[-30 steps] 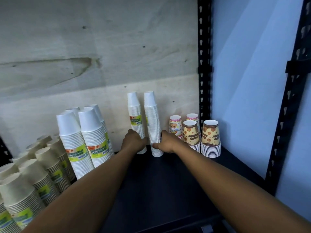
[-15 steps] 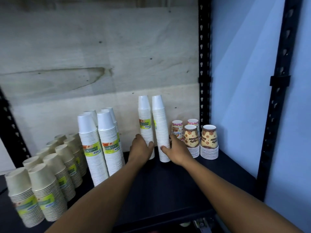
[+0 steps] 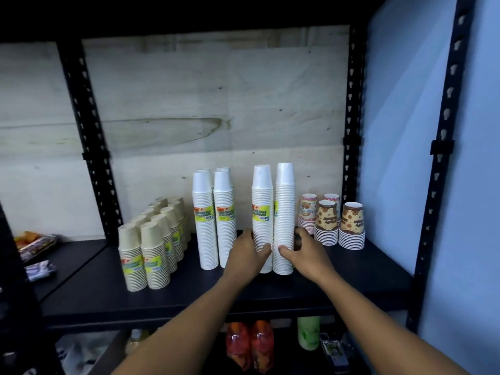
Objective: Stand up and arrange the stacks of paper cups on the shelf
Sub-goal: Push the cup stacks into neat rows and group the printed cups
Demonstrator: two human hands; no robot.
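Head camera: left hand (image 3: 247,254) and right hand (image 3: 304,253) clasp two tall white cup stacks (image 3: 273,220) together on the black shelf (image 3: 365,274); an uneven nudge could topple them rightward onto the near patterned cups (image 3: 331,221).

Cup stacks (image 3: 273,217) upright mid-shelf (image 3: 189,296), more stacks left (image 3: 213,217), shorter stacks right (image 3: 339,226)

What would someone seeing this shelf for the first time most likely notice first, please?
Most likely the two tall white cup stacks upright at the middle of the black shelf, with the left hand and right hand clasping their lower parts from either side. Next, the beige cup stacks in rows at the left, and the short patterned cup stacks by the right post.
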